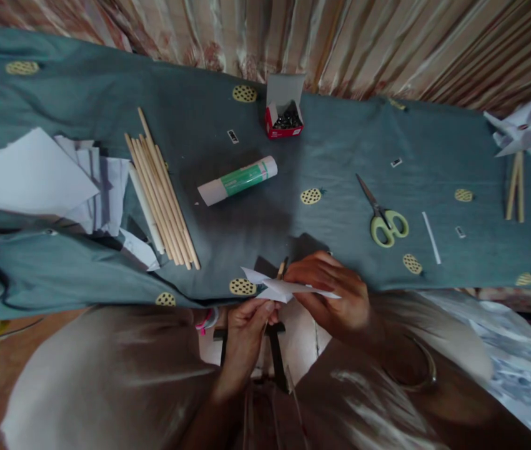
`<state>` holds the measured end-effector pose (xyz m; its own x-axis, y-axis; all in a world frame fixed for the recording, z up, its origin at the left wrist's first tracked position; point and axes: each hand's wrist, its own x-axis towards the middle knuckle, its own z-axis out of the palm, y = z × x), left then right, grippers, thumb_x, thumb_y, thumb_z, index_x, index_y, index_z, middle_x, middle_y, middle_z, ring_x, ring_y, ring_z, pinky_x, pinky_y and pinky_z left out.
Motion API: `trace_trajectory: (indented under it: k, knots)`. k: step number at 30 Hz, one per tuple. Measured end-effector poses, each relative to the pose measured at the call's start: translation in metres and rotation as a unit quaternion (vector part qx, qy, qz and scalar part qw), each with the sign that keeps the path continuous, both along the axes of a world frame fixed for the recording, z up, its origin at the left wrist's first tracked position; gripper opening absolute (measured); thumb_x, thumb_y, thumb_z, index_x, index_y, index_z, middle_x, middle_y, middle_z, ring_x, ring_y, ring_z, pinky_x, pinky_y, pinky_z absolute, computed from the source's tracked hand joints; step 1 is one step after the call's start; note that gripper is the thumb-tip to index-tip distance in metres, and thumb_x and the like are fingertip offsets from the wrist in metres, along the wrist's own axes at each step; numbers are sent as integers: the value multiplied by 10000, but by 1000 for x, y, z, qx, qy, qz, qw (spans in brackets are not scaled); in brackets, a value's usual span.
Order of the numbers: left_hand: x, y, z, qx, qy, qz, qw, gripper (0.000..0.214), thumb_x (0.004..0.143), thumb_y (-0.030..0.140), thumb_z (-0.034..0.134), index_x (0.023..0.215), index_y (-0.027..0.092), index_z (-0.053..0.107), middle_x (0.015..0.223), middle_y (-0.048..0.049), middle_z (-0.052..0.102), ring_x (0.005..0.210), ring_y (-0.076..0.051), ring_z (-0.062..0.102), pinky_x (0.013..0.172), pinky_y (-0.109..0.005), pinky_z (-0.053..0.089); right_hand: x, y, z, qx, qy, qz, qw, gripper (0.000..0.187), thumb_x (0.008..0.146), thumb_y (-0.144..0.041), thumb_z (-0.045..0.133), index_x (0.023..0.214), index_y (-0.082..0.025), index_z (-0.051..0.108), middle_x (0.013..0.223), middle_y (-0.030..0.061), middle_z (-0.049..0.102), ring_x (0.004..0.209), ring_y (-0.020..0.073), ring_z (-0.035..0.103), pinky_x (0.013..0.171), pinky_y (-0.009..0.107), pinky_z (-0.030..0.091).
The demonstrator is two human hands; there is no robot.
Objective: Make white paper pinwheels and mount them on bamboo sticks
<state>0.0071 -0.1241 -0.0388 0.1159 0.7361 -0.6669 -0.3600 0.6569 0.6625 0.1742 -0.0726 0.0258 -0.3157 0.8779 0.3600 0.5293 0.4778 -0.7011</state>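
Both your left hand (pixel 245 328) and right hand (pixel 340 312) pinch the folded paper (pixel 277 290), probably light and easily creased; take it gently near its centre.

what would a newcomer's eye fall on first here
Probably the folded white paper held in the left hand and right hand, at the near edge of the blue-green cloth. Next, perhaps, the white paper pinwheels on sticks at the far right, and the open red box near the cloth's far edge.
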Motion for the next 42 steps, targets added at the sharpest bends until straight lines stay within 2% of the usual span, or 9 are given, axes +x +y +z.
trace_trajectory:
  k: [24,34,38,42]
  knots:
    - [-2,-1,-1,7,30,-20,999,288,702,462,818,653,184,762,590,-18,662,578,-128,572,609,-236,451,-4,2,0,-7,17,-28,999,178,924,-105,584,1032,-213,674,863,44,756,789,176,706,751,346,568]
    - [-2,-1,-1,0,30,-10,1000,266,684,438,820,649,181,758,577,-18,659,562,-131,571,598,-242,458,-5,2,3,-18,19,-39,999,164,911,-98,597,990,-216,679,835,41,751,759,175,700,735,340,570]
    - [-1,1,0,-13,36,-7,999,250,654,415,827,619,181,746,555,-10,647,545,-128,564,588,-242,455,-8,0,3,-76,36,-81,993,113,900,-131,635,936,-220,695,815,31,755,753,168,692,721,313,572]
    - [-1,3,3,-16,36,-1,999,244,633,376,825,549,178,710,528,-7,633,524,-119,543,578,-240,444,-8,-1,4,-192,71,-134,970,72,875,-225,679,908,-226,743,840,28,751,738,153,700,658,260,565]
